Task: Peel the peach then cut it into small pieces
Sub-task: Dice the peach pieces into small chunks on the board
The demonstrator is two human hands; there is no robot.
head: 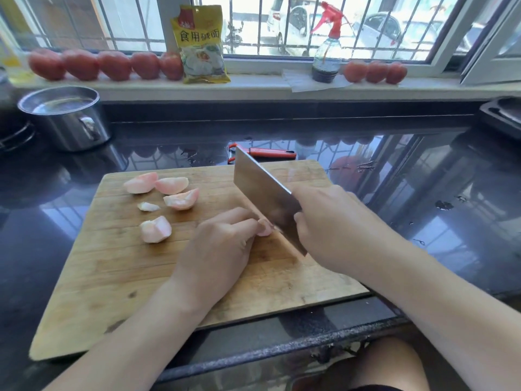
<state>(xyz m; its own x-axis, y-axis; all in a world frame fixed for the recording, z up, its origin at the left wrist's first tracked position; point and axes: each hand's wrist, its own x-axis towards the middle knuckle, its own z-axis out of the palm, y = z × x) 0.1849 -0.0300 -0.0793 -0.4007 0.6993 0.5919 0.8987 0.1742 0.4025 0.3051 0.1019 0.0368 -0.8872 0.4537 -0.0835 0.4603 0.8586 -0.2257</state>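
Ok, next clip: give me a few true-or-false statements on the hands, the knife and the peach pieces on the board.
1. The right hand grips the steel cleaver. True.
2. The left hand lies flat and empty on the wooden cutting board. False: its fingertips pinch a small pink peach piece against the blade.
3. Five cut peeled peach chunks lie left of the blade. True.
4. The orange-handled peeler lies on the board. False: it lies behind the board, on the dark counter.
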